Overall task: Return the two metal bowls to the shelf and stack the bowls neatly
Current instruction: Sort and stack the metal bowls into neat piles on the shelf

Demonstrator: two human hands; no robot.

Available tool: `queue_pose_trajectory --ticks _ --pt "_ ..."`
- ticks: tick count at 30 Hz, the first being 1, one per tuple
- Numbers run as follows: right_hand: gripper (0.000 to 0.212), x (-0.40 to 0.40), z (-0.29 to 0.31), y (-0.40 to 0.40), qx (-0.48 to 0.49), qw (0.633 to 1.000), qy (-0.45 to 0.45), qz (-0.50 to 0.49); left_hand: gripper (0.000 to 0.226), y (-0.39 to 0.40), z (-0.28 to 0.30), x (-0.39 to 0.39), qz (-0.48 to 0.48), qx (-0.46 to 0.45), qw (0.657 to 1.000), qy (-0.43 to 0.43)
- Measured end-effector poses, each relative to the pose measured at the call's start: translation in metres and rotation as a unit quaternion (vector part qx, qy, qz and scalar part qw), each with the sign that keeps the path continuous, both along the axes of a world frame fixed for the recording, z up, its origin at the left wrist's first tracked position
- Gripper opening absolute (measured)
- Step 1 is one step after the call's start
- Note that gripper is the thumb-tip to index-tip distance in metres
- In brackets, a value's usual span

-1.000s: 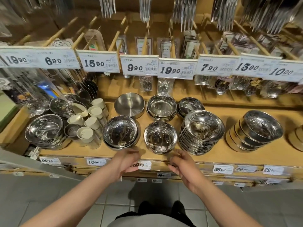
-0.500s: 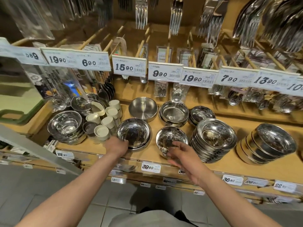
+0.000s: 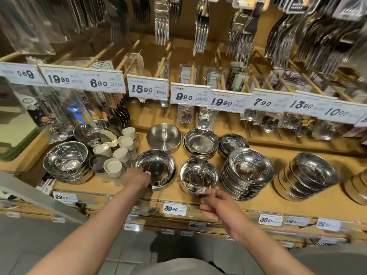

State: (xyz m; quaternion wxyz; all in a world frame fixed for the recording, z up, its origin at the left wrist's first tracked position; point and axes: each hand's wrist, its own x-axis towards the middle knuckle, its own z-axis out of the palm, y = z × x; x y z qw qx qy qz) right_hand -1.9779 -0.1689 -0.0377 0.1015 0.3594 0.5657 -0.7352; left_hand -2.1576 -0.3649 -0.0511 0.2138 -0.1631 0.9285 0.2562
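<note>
- My right hand (image 3: 215, 203) is nearest, at the shelf's front edge (image 3: 228, 203). Its fingers curl loosely and its fingertips (image 3: 207, 192) touch the near rim of the right bowl (image 3: 198, 176). I cannot tell whether it truly pinches the rim or has let go.
- My left hand (image 3: 137, 178) reaches a little further in. Its fingers hook over the near rim of the left bowl (image 3: 155, 167) and hold it.
- Both bowls already stand upright on the shelf, side by side and apart, the left one seemingly nested on another bowl.
- Judging from this, the return looks done. What seems left is the stacking: one bowl set into the other, or squared up.
- Just right stands a tall bowl stack (image 3: 247, 175).
- Behind are a flat dish (image 3: 163, 136) and more bowls, under a row of price tags (image 3: 189, 95).
</note>
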Motion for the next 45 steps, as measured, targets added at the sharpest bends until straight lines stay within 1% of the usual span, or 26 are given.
queue_pose_trajectory --ticks 2,5,8,11,15,17,20,22,24,26,28,29,32,34,36,37,38,39,41,43,45 --pt "0.026 0.002 -0.001 -0.001 -0.014 1.0 -0.006 0.0 0.029 0.001 0.003 -0.003 0.011 0.029 0.999 -0.009" --pt "0.026 -0.003 0.005 -0.001 -0.023 1.0 -0.002 -0.001 0.025 0.001 0.006 -0.009 0.032 0.103 0.994 -0.02" --pt "0.023 -0.014 0.015 0.002 -0.026 1.0 0.013 -0.002 0.029 0.0 0.012 -0.01 0.047 0.147 0.988 0.007" --pt "0.021 -0.024 0.024 0.003 -0.031 0.999 0.031 0.0 0.022 -0.003 0.027 -0.005 0.062 0.179 0.981 0.037" --pt "0.022 -0.032 0.036 0.004 -0.044 0.998 0.053 -0.005 0.02 -0.001 0.054 0.003 0.065 0.291 0.954 0.009" --pt "0.026 -0.036 0.04 0.005 -0.052 0.997 0.064 -0.009 0.016 0.004 0.069 0.011 0.045 0.343 0.938 -0.016" --pt "0.031 -0.038 0.042 0.007 -0.063 0.995 0.077 -0.017 0.023 0.02 0.077 0.022 0.005 0.392 0.919 -0.041" --pt "0.033 -0.037 0.039 0.01 -0.056 0.994 0.085 -0.04 0.024 0.033 0.068 0.026 0.004 0.395 0.917 -0.044" --pt "0.038 -0.034 0.032 0.012 -0.024 0.993 0.096 -0.058 0.027 0.046 0.056 0.028 0.01 0.38 0.924 -0.041" --pt "0.038 -0.031 0.025 0.014 0.02 0.994 0.099 -0.053 0.032 0.055 0.045 0.029 0.001 0.366 0.929 -0.051" --pt "0.035 -0.027 0.017 0.015 0.043 0.994 0.093 -0.038 0.037 0.06 0.037 0.029 -0.006 0.373 0.924 -0.078" --pt "0.036 -0.025 0.013 0.015 0.048 0.994 0.09 -0.031 0.038 0.062 0.033 0.029 -0.006 0.381 0.92 -0.091" --pt "0.048 -0.021 0.004 0.02 0.059 0.995 0.077 -0.024 0.033 0.067 0.028 0.029 -0.012 0.383 0.918 -0.1" --pt "0.053 -0.02 -0.001 0.023 0.072 0.994 0.074 -0.026 0.032 0.073 0.024 0.031 -0.016 0.369 0.925 -0.092" --pt "0.052 -0.019 -0.004 0.024 0.089 0.993 0.075 -0.029 0.046 0.078 0.018 0.034 -0.027 0.342 0.936 -0.082" --pt "0.051 -0.018 -0.007 0.024 0.097 0.992 0.072 -0.03 0.057 0.08 0.016 0.037 -0.029 0.334 0.938 -0.084" --pt "0.05 -0.016 -0.009 0.024 0.106 0.992 0.07 -0.029 0.062 0.082 0.013 0.04 -0.029 0.331 0.939 -0.087" --pt "0.05 -0.015 -0.01 0.023 0.116 0.991 0.068 -0.026 0.063 0.084 0.011 0.045 -0.032 0.329 0.94 -0.086" --pt "0.056 -0.013 -0.014 0.022 0.136 0.988 0.067 -0.018 0.063 0.087 0.007 0.052 -0.031 0.32 0.944 -0.081" --pt "0.062 -0.011 -0.017 0.023 0.138 0.988 0.068 -0.017 0.051 0.087 0.005 0.052 -0.037 0.308 0.947 -0.078" --pt "0.063 -0.01 -0.019 0.023 0.124 0.99 0.063 -0.024 0.041 0.085 0.007 0.046 -0.047 0.313 0.945 -0.077"
